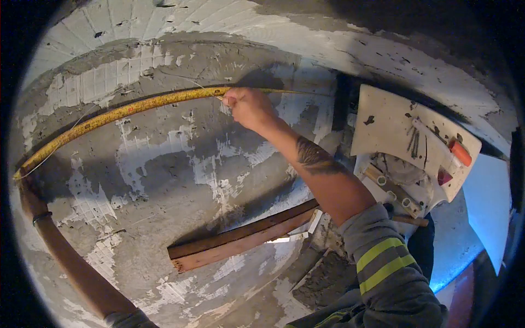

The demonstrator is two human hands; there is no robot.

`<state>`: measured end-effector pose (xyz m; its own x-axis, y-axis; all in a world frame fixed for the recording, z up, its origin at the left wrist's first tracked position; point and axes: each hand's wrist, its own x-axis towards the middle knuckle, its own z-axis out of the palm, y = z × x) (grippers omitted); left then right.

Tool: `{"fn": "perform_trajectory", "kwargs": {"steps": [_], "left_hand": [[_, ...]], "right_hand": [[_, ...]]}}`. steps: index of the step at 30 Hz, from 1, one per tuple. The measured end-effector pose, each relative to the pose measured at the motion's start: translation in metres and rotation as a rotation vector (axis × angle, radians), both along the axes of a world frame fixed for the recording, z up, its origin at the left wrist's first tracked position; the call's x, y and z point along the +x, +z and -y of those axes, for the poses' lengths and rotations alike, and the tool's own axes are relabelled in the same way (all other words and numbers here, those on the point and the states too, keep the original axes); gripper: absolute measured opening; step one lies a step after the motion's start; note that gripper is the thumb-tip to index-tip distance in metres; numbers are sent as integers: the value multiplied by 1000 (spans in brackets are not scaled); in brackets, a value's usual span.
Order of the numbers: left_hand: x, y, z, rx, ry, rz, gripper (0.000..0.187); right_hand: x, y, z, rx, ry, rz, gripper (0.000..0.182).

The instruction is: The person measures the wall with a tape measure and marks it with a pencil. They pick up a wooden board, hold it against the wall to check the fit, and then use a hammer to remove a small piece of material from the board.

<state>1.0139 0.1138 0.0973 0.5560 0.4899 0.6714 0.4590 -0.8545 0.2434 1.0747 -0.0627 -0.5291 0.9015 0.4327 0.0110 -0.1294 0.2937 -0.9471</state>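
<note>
A yellow tape measure [129, 109] is stretched in a long curve over the rough grey surface. At the far left, my left hand [31, 198], a dark band on its wrist, is closed at the tape's end; its fingers are in shadow. My right hand [249, 108] pinches the tape near the upper middle. A small pale tip pokes out from its fingers, too small to name. Past this hand the tape runs on to the right, turned edge-on. A thin pale string or wire shows beside the tape near both hands.
A reddish-brown wooden beam [243, 235] lies below my right forearm. At right, a cream board [377, 123] carries screws or nails and an orange-handled tool [460, 153]. Below it is a spirit level [392, 190]. A white panel [485, 202] stands at the right edge.
</note>
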Motion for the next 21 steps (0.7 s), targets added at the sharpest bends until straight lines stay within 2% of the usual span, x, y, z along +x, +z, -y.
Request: {"fn": "perform_trajectory", "kwargs": {"steps": [2,5,6,8,9,11,12,14,15,17,19,21], "left_hand": [[1,0,0,-14,-11,46,36],[-2,18,-16,54,19,-64,35],[-2,20,-19,28,-38,-67,36],[-6,38,-37,1,-93,-69,36],[-11,62,-54,-27,-23,-119,39],[-10,63,-55,-57,44,-171,41],[-7,41,-40,-163,-41,-97,43],[-2,28,-31,-267,-125,-16,45],[2,28,-31,-185,-71,-25,45],[7,23,-26,-106,-18,-27,45],[7,1,-10,40,20,-113,45],[9,-12,-5,69,-25,-133,46]], "right_hand": [[1,2,3,-8,-12,21,15],[3,3,5,-101,-39,91,15],[4,3,5,-102,-38,92,15],[5,3,5,-127,-18,114,15],[5,-1,5,-126,-15,112,15],[3,-13,9,-448,198,659,12],[4,-18,14,-452,197,662,12],[6,-28,30,-314,350,622,11],[4,-35,37,-319,347,630,11],[-18,-56,51,-176,237,344,13],[-57,-95,60,-146,110,344,18],[-92,-90,109,-328,209,355,20]]}}
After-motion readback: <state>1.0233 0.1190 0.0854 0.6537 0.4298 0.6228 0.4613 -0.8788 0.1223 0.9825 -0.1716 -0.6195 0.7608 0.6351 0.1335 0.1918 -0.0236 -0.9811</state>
